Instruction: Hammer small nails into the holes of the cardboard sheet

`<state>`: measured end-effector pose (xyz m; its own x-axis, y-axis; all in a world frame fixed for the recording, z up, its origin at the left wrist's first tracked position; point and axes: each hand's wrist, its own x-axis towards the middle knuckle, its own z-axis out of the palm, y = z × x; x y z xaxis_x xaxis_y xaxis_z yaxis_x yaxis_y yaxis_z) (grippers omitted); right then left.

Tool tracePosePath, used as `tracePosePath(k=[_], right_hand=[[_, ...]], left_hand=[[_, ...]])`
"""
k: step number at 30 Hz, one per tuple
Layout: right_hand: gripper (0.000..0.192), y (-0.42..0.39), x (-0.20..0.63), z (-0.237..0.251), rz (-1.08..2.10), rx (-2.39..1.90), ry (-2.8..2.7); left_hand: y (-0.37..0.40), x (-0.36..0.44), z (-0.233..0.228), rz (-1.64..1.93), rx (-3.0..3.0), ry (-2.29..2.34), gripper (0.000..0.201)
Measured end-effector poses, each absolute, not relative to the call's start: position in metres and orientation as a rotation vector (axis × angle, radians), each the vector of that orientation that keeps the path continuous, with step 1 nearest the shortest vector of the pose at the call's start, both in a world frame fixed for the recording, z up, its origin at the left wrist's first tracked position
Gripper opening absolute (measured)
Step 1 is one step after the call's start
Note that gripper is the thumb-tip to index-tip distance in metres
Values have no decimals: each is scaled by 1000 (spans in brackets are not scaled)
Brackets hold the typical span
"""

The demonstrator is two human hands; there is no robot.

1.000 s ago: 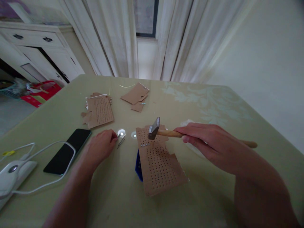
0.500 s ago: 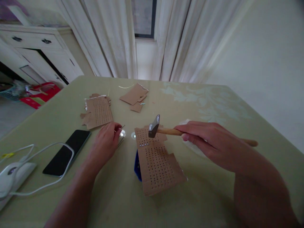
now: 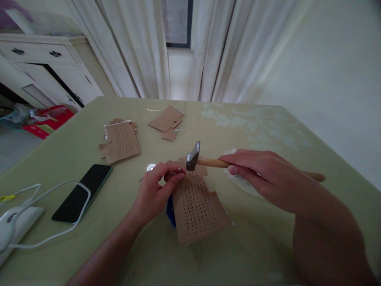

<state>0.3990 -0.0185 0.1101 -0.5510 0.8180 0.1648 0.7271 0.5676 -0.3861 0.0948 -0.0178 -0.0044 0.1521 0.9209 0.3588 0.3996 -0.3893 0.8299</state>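
Note:
In my right hand is a hammer, gripped by its wooden handle with the metal head over the far end of a perforated cardboard piece. Rows of small holes cover this cardboard, and it lies partly over a blue container. My left hand is at the cardboard's far left edge, thumb and forefinger pinching a small metal piece. Its shape is mostly hidden by the fingers. Just beyond the left hand is a small shiny round item.
Another perforated cardboard sheet lies at far left, with plain cardboard scraps near the back. A phone, a white cable and a white device occupy the left side. Crumpled clear plastic sits beneath my right hand.
My left hand has moved right, from beside the shiny round items to the cardboard's far left edge. The hammer stays nearly where it was.

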Motion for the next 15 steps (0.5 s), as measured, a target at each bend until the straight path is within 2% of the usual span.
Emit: tracePosePath(k=[15], right_hand=[[38, -20, 398, 111, 355, -1272, -2487]], left_hand=[[-19, 96, -4, 1166, 2034, 1194, 10]])
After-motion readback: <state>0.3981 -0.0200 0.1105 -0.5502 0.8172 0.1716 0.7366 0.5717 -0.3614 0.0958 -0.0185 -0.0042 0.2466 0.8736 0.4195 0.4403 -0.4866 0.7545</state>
